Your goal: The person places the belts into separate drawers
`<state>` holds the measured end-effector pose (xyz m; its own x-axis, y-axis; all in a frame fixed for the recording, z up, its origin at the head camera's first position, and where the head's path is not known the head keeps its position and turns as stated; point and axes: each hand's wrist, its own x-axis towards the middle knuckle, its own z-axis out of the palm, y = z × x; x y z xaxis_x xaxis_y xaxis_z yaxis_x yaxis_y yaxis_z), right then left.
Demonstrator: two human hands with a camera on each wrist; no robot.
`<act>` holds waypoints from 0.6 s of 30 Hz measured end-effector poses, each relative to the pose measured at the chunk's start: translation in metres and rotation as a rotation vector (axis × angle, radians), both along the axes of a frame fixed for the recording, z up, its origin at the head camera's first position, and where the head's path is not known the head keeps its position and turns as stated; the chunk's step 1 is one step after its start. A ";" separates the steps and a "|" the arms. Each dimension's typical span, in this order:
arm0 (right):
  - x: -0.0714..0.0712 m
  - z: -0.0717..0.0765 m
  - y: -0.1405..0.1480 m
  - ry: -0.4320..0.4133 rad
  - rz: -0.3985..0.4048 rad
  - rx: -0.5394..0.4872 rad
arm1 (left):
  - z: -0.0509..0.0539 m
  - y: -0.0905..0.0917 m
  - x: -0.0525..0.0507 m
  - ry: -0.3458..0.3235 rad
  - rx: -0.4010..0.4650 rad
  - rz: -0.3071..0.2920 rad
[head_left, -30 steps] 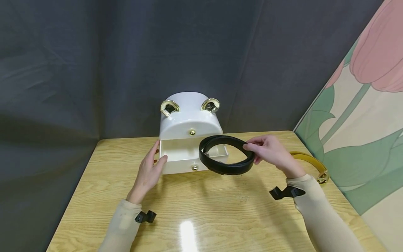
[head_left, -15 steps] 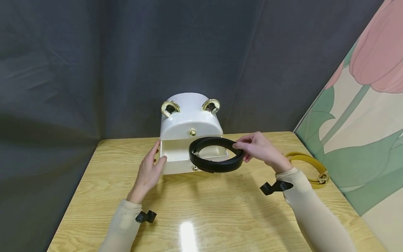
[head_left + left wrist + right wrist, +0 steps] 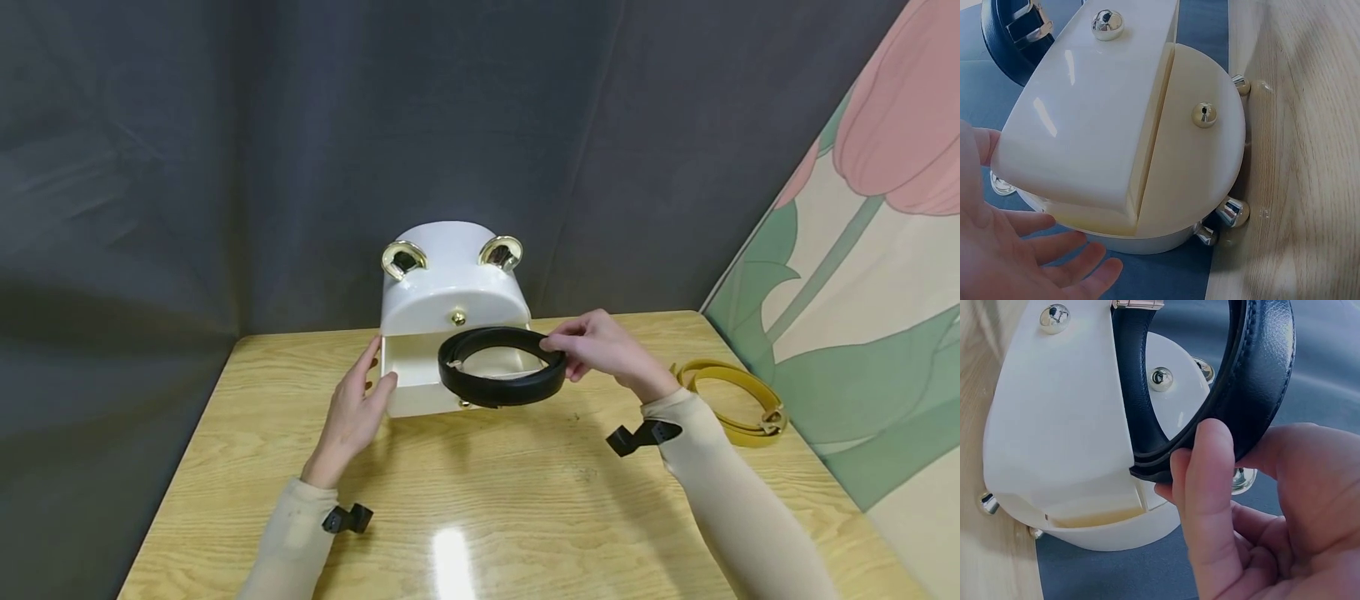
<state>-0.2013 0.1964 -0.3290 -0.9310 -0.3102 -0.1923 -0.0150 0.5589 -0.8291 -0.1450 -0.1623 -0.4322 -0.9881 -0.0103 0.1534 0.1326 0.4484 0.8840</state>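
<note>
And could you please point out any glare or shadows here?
Head view: bright glare patch on the table, shadow beside the right sleeve; left wrist view: pale streaks on the white drawer; right wrist view: sheen on the black belt.

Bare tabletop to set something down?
Light wood table: bare left of the left hand, and between the beige sleeves, in front of the white drawer. Crowded: around the drawer (coiled black leather belt, right hand); at right (coiled yellow belt).

Counted two coiled belts, one white drawer box, two front knobs, two hands, two wrist cameras, one wooden table.
</note>
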 end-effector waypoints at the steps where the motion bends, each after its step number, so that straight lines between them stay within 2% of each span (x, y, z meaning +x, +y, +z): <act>1: -0.001 -0.001 -0.001 -0.005 -0.003 -0.004 | 0.000 0.000 0.000 -0.001 -0.001 0.000; 18: -0.013 -0.011 -0.022 -0.117 -0.022 -0.067 | -0.002 -0.001 -0.001 -0.012 -0.012 0.009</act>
